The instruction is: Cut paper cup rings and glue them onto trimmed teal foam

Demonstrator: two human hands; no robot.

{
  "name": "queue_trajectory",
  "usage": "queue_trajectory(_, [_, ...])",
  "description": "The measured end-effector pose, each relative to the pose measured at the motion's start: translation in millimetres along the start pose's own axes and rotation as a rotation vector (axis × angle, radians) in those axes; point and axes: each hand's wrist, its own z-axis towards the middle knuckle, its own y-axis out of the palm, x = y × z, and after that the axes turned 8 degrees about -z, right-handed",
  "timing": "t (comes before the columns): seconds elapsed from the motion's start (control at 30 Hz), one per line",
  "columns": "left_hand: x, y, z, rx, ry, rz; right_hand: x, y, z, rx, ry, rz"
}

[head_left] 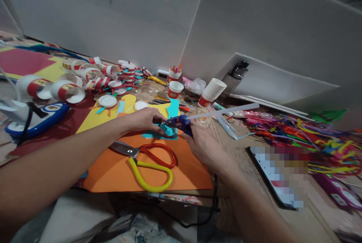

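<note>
My right hand (199, 141) is wrapped round a dark blue hot glue gun (185, 122). A long translucent glue stick (223, 112) juts out of the gun's back end toward the right. The gun's nozzle points left, close to the fingertips of my left hand (148, 119). Those fingers are bent in a pinch on a small cyan paper piece (167, 130), partly hidden by the hand and gun. Beyond it a cyan paper strip (173, 108) lies flat. Scissors (152, 164) with one red and one yellow handle rest on an orange sheet (113, 177) below my hands.
Paper-cup rings (68, 90) and stacked lids crowd the left, beside a blue-and-white device (36, 120). At the back stand a paper cup (175, 89), a cup stack (212, 91) and a bottle (233, 81). A phone (275, 179) and colourful pipe cleaners (319, 141) lie right.
</note>
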Motion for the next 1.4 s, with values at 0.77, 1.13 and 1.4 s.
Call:
queue_trajectory(0.77, [1,0.0,-1,-0.001,-0.036,0.014,2,-3,-4,0.058,-0.036,-0.010])
queue_trajectory(1.13, [6,-0.9,-1,-0.005,-0.059,-0.006,2,0,-4,0.028,0.015,0.054])
queue_trajectory(1.4, [2,-0.8,-1,0.001,-0.024,0.000,9,11,1,0.024,-0.021,0.155])
